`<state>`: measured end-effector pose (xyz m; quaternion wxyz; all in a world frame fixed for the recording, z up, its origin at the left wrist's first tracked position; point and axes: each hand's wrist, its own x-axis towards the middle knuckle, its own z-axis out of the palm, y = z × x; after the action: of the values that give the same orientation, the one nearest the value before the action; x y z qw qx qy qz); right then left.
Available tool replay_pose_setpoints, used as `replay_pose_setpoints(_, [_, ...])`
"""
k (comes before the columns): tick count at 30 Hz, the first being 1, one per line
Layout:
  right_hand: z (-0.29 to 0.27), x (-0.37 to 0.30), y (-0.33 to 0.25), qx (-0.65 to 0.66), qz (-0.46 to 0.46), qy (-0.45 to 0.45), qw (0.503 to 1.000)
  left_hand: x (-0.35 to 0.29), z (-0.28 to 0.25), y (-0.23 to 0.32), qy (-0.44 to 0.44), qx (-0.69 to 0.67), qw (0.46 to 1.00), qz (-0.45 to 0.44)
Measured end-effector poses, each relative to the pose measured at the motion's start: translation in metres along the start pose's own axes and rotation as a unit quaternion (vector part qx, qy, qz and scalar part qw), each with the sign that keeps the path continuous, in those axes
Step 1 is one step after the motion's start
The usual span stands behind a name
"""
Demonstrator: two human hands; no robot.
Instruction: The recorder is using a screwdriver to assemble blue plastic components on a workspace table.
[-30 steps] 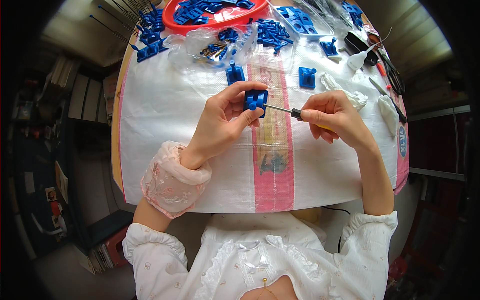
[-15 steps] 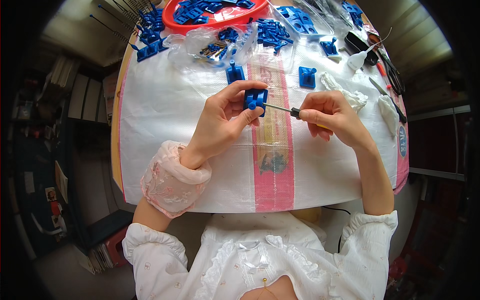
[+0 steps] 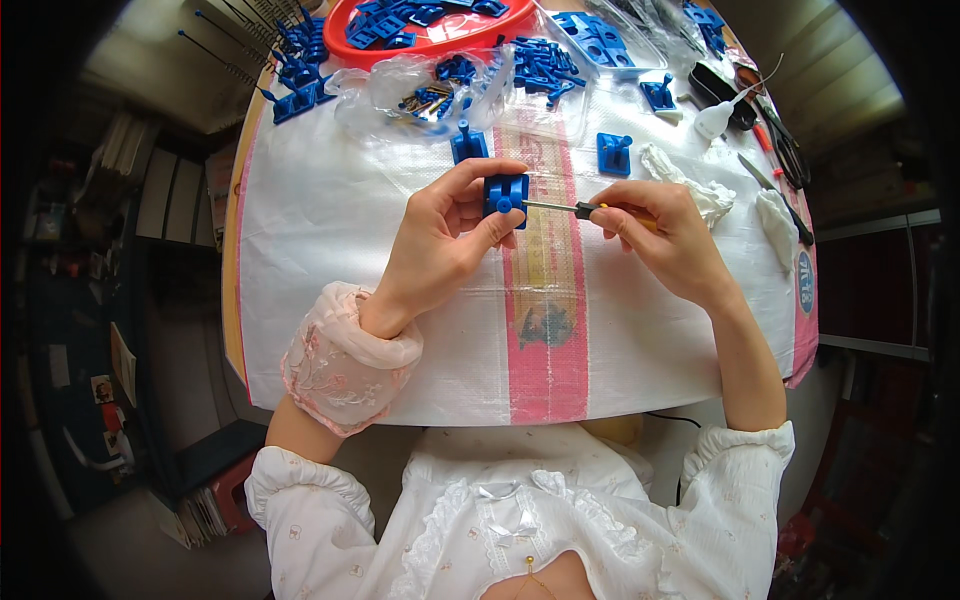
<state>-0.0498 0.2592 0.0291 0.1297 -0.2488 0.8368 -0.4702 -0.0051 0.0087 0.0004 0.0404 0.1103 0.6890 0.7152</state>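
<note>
Between the thumb and fingers of my left hand is a blue plastic bracket part with a square base and a round knob. My right hand grips the handle of a screwdriver, yellow and black, whose metal shaft points left. Its tip meets the right side of the blue part; the exact point of contact is too small to make out. Just beyond my left hand stands a similar blue part with an upright peg. Another such blue part sits farther right.
A red basin of blue pieces stands at the back. In front of it lie a clear plastic bag with brass screws and a pile of blue pegs. At right are crumpled white tissue, a white squeeze bottle and scissors.
The blue part has turned slightly and shifted a little to the left. My right hand has rolled its fingers round the screwdriver handle, and the screwdriver lies more level.
</note>
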Motion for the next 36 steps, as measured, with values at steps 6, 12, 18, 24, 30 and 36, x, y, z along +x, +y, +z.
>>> replay_pose_setpoints(6, [0.000, 0.000, 0.002, 0.015, -0.022, 0.003, 1.000, -0.001, 0.001, 0.000, -0.001, -0.004, 1.000, -0.008])
replay_pose_setpoints(12, [0.003, 0.002, 0.005, -0.082, -0.134, 0.053, 0.986, 0.000, 0.001, 0.002, 0.006, -0.018, 1.000, -0.006])
replay_pose_setpoints(18, [0.004, 0.001, 0.006, -0.137, -0.179, 0.086, 0.970, 0.001, 0.000, 0.002, 0.014, -0.022, 1.000, -0.002])
replay_pose_setpoints(24, [0.002, 0.000, 0.010, -0.208, -0.206, 0.117, 0.949, 0.001, 0.000, 0.001, 0.005, -0.022, 1.000, -0.006])
replay_pose_setpoints(30, [-0.001, 0.001, 0.012, -0.255, -0.231, 0.126, 0.930, 0.001, 0.000, 0.002, 0.006, -0.019, 1.000, -0.009])
replay_pose_setpoints(36, [-0.003, 0.001, 0.013, -0.256, -0.241, 0.111, 0.929, 0.001, -0.001, 0.001, 0.008, -0.016, 1.000, -0.002])
